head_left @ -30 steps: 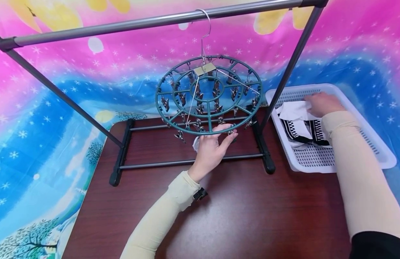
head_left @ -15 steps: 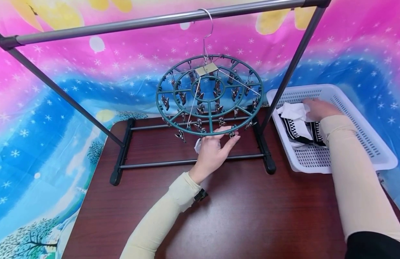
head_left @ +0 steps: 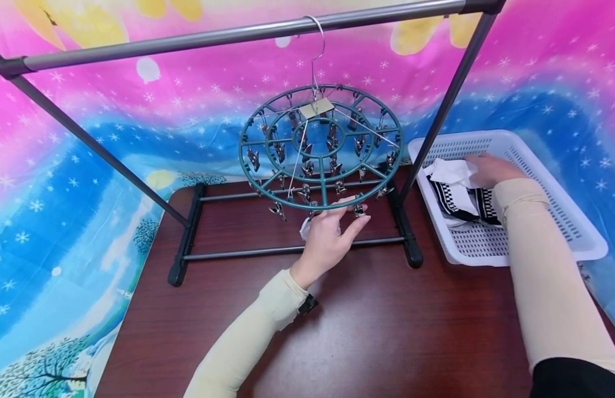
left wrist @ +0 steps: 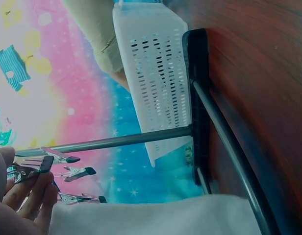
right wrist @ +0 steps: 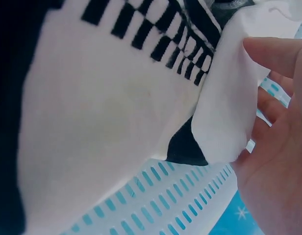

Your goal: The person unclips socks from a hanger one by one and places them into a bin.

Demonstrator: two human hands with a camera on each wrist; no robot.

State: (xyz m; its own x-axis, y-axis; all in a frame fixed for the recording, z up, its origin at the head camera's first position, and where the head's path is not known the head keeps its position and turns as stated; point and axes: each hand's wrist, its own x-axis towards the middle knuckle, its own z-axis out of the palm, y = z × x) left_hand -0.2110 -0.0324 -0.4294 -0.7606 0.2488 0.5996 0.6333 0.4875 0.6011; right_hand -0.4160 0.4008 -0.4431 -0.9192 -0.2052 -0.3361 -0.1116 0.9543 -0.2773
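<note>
A round green clip hanger (head_left: 324,190) hangs by its wire hook, with several metal clips around its rings. My left hand (head_left: 322,240) is at the hanger's front rim, pinching a metal clip (left wrist: 31,169) between thumb and fingers. White cloth (left wrist: 156,218) hangs close by this hand; in the head view the hand mostly covers it. In the white basket (head_left: 486,251) to the right, my right hand (head_left: 491,168) grips a white sock (right wrist: 227,103), thumb on its near face and fingers behind. Beneath lies a white sock with black checks (right wrist: 102,112).
A dark metal rack (head_left: 237,34) stands on the reddish-brown table (head_left: 387,320), its right post (head_left: 448,99) between hanger and basket. Low crossbars (head_left: 247,252) run under the hanger. A colourful printed cloth (head_left: 78,166) covers the wall behind.
My left thumb has eased slightly down, so more of the clip shows above it. The right hand stays in the basket, shifted slightly left with the white sock.
</note>
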